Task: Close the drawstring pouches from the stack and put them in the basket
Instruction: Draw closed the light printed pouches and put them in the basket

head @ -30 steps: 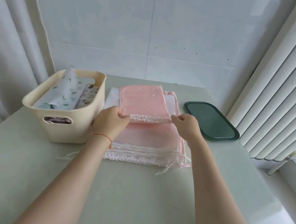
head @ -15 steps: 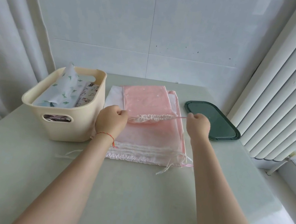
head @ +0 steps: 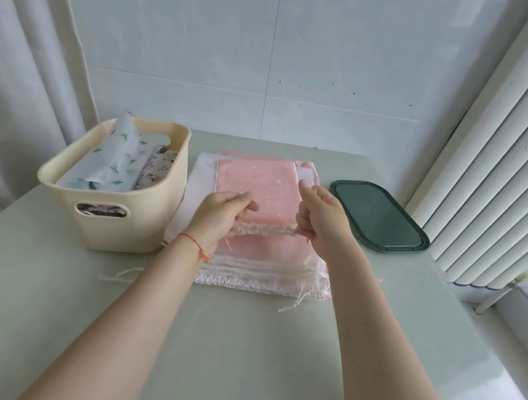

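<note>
Pouch (head: 258, 183), pink with pale dots, lies on top of the stack (head: 263, 264) at the middle of the desk (head: 241, 359), with its gathered mouth edge (head: 266, 229) raised off the stack and facing the person. Left grip (head: 219, 211): the fingers are curled round the left end of the gathered edge and pinch it. Right grip (head: 322, 218): the fingers are curled round the right end of the same edge, thumb raised. The two hands are near each other, and the edge spans the gap between them in small ruffles. A red thread bracelet (head: 194, 243) sits on the left wrist. The stack holds pink and white pouches, drawstring ends trailing off its near edge. The cream basket (head: 118, 227) stands just left of the stack and holds printed pouches (head: 121, 160). A dark green tray (head: 380, 219) lies to the right of the stack.
</note>
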